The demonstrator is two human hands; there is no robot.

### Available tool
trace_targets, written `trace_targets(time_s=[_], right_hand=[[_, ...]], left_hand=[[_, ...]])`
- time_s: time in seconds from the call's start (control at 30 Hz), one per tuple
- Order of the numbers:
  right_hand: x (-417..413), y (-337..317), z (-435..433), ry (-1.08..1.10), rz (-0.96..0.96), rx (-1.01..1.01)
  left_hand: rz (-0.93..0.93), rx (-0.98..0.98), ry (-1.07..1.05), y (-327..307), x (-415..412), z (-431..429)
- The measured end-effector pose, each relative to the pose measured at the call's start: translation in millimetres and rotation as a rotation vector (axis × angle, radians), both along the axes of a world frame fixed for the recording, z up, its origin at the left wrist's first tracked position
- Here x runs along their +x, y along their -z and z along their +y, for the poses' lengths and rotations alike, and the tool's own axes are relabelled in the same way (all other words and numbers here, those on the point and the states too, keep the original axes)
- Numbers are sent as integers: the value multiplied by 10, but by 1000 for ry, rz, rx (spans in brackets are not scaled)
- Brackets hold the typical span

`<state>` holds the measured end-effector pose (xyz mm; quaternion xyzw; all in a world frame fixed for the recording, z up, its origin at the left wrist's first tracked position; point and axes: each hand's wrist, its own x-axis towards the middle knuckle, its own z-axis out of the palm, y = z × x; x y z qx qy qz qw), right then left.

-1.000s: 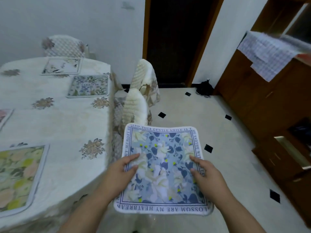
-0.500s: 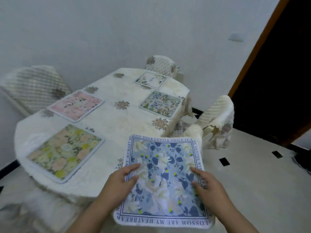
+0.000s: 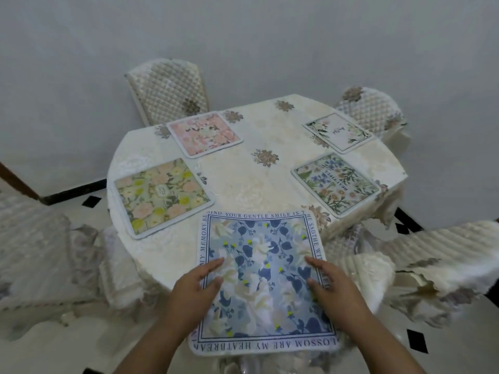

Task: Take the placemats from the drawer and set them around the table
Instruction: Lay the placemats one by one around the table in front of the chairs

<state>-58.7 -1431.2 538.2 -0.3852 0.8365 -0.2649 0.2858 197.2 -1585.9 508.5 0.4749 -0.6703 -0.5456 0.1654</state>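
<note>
Head view. The left hand point(image 3: 193, 291) and right hand point(image 3: 336, 288) are apart. Each grips one side edge of the square, round-cornered blue floral fabric placemat point(image 3: 266, 282) with a lettered border, thumbs on top. This placemat is held flat over the near rim of the round, cream, emboss-textured cloth-covered surface point(image 3: 240, 182); whether they touch cannot be told.

Four rectangular mats lie flat on the surface:
- yellow-green floral placemat point(image 3: 162, 195), near left
- pink floral placemat point(image 3: 204, 133), far left
- blue-green botanical placemat point(image 3: 336, 184), near right
- white leaf-edged placemat point(image 3: 337, 132), far right
</note>
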Motion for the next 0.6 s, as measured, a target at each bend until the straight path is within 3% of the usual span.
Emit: trace_targets(time_s=[0.3,0.6], right_hand=[[-895,292,-701,1,31,62],[-1867,802,-1532,-84,-76,63]], left_hand=[[39,41,-88,368,-822,-471],[8,176,-206,514,-1557,-733]])
